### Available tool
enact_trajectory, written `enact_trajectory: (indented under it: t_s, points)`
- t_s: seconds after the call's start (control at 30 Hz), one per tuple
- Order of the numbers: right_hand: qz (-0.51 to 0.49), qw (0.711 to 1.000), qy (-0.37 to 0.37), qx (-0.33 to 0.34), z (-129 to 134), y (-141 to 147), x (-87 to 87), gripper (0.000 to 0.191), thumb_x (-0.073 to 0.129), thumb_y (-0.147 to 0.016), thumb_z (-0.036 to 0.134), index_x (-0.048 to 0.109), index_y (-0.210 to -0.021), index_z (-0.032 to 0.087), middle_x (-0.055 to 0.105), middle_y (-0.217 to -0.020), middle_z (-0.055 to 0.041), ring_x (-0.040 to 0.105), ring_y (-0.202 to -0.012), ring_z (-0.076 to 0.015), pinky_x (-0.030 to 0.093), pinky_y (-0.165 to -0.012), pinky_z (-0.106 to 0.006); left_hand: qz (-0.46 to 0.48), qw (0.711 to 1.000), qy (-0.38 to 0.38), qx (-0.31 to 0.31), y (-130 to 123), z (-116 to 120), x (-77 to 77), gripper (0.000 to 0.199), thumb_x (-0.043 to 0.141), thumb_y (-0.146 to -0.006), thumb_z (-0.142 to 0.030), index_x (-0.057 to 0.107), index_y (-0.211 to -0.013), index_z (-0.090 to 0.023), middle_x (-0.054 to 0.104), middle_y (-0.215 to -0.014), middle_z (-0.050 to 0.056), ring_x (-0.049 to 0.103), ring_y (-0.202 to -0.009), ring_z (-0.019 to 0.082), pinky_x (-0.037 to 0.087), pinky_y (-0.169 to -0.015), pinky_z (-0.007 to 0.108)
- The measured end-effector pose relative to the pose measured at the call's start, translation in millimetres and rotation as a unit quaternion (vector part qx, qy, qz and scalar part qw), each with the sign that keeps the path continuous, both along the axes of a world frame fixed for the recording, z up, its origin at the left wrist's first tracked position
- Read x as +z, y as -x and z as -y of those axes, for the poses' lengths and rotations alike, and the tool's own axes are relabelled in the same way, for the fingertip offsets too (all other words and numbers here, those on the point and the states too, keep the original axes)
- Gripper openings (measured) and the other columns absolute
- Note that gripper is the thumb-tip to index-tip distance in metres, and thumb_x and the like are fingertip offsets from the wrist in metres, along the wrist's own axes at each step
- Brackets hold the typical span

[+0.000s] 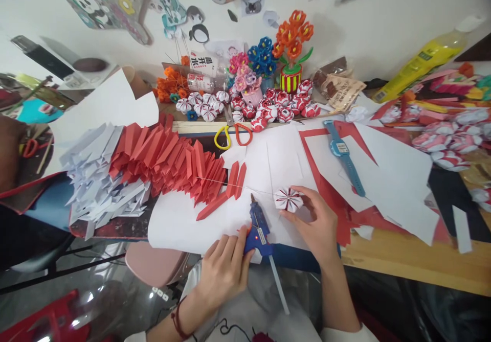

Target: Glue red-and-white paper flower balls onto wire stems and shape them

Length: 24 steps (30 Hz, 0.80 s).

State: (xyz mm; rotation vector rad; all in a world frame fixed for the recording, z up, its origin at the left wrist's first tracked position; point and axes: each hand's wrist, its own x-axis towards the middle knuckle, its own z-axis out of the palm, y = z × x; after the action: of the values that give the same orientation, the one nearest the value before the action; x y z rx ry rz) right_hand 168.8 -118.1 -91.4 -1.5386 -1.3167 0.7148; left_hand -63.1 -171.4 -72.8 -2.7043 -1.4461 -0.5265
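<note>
Paper sheets (284,163) lie in the middle of the worktop (383,265). Above their front part are the glue gun (258,232) in the left hand (226,265) and, to its right, a paper ball (287,199) in the right hand (316,222). Left of these come loose strips (233,179), then one heap of strips (169,158), then another heap (95,168) touching it. Behind the sheets lie scissors (242,133), then more paper balls (282,113), then a flowerpot (290,82) near the wall (345,20). At right, a watch (342,149) rests on further sheets (399,178); a bottle (425,63) is behind.
</note>
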Motion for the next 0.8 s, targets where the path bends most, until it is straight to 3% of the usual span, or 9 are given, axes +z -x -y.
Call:
enact_trajectory:
  t_s: [0.37, 0.6, 0.7, 0.8]
  points:
    - [-0.008, 1.0, 0.002, 0.006, -17.1, -3.4, 7.7, 0.046, 0.083, -0.075, 0.037, 0.068, -0.118, 0.027, 0.072, -0.116, -0.0048, 0.069, -0.101, -0.0238, 0.058, -0.088, -0.036, -0.024, 0.998, 0.01, 0.051, -16.8, -26.7, -6.2, 0.045, 0.055, -0.097, -0.027, 0.053, -0.137, -0.005, 0.069, -0.102, 0.014, 0.061, -0.083, 0.025, 0.044, -0.071, 0.038]
    - [-0.016, 1.0, 0.006, 0.007, -17.5, 0.5, 0.9, 0.048, 0.083, -0.075, 0.039, 0.068, -0.119, 0.027, 0.072, -0.116, -0.0051, 0.07, -0.098, -0.0232, 0.058, -0.088, -0.037, 0.005, 0.994, 0.075, 0.082, -11.7, -24.6, -3.5, 0.049, 0.057, -0.098, -0.035, 0.05, -0.142, -0.013, 0.067, -0.115, 0.014, 0.061, -0.097, 0.028, 0.043, -0.081, 0.04]
    - [-0.012, 1.0, 0.003, 0.002, -16.7, 1.5, -0.4, 0.047, 0.082, -0.075, 0.04, 0.068, -0.118, 0.026, 0.072, -0.117, -0.0065, 0.07, -0.099, -0.0245, 0.058, -0.088, -0.039, 0.059, 0.991, 0.082, 0.085, -7.9, -24.1, 0.4, 0.048, 0.058, -0.098, -0.036, 0.051, -0.14, -0.014, 0.067, -0.117, 0.015, 0.062, -0.097, 0.028, 0.046, -0.082, 0.04]
    - [-0.009, 1.0, -0.002, 0.003, -16.6, 2.7, 1.4, 0.046, 0.081, -0.076, 0.04, 0.068, -0.117, 0.025, 0.072, -0.117, -0.0077, 0.07, -0.1, -0.0255, 0.059, -0.088, -0.04, 0.184, 0.965, 0.151, 0.114, -7.6, -31.6, 7.5, 0.033, 0.055, -0.099, -0.033, 0.062, -0.126, -0.015, 0.07, -0.097, 0.01, 0.063, -0.083, 0.021, 0.05, -0.075, 0.035]
